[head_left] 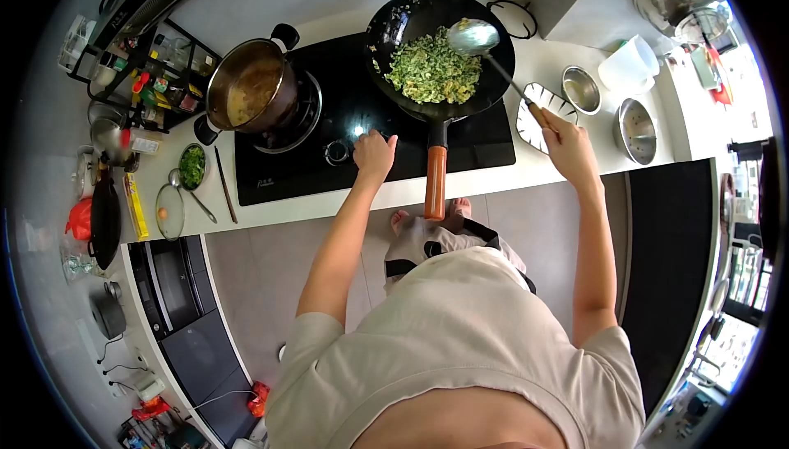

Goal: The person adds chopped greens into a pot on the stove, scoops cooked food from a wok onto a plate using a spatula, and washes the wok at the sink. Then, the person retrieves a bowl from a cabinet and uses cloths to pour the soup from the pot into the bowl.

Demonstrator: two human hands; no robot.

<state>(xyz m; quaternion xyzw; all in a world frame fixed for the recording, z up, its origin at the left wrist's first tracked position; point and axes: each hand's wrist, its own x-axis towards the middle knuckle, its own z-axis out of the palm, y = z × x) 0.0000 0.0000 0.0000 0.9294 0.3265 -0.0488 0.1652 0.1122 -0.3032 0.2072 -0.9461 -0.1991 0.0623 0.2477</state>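
My right hand (567, 147) is closed round the wooden handle of a metal ladle (474, 37), whose bowl is over the right part of a black wok (493, 79). Chopped green and yellow food (431, 69) lies in the wok, and the wok's brown handle (436, 182) points toward my body. On the black stove top (279, 171), my left hand (375, 156) is at the front, close to a control knob, its thumb pointing up to the right. What its fingertips touch is hard to make out.
A brown pot (251, 85) stands on the left burner. Left of the stove are a bowl of chopped greens (192, 166), a glass dish (169, 211), a spoon and chopsticks. A white plate (534, 124), metal bowls (635, 131) and a white container (629, 65) stand to the right.
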